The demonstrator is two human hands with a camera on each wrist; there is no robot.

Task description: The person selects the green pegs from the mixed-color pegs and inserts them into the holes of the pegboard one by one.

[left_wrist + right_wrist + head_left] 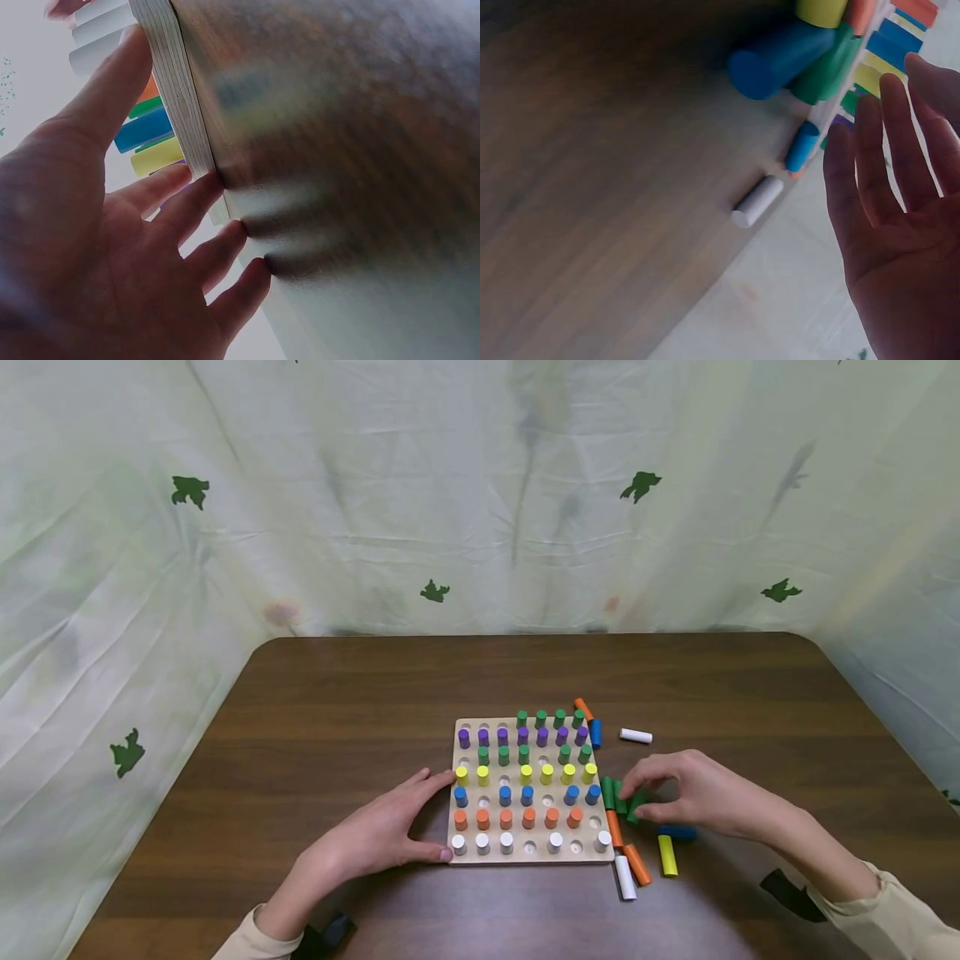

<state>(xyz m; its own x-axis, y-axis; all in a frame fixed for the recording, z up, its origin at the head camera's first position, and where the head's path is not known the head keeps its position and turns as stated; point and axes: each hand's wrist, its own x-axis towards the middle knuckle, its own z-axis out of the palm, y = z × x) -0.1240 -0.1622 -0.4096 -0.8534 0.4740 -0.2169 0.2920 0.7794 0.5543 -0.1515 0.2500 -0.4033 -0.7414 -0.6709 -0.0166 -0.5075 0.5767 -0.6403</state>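
The right hand (701,793) has its thumb and forefinger at loose green cylindrical pegs (620,799) just right of the pale wooden pegboard (515,787); whether they pinch one, I cannot tell. The left hand (375,831), fingers spread, touches the pegboard's left edge.

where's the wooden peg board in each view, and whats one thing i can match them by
Head: peg board lies low, just right of centre.
Left wrist: peg board shows its edge at upper left.
Right wrist: peg board shows a pale edge at upper right, partly hidden.
Shared landmark: yellow pegs standing in it.
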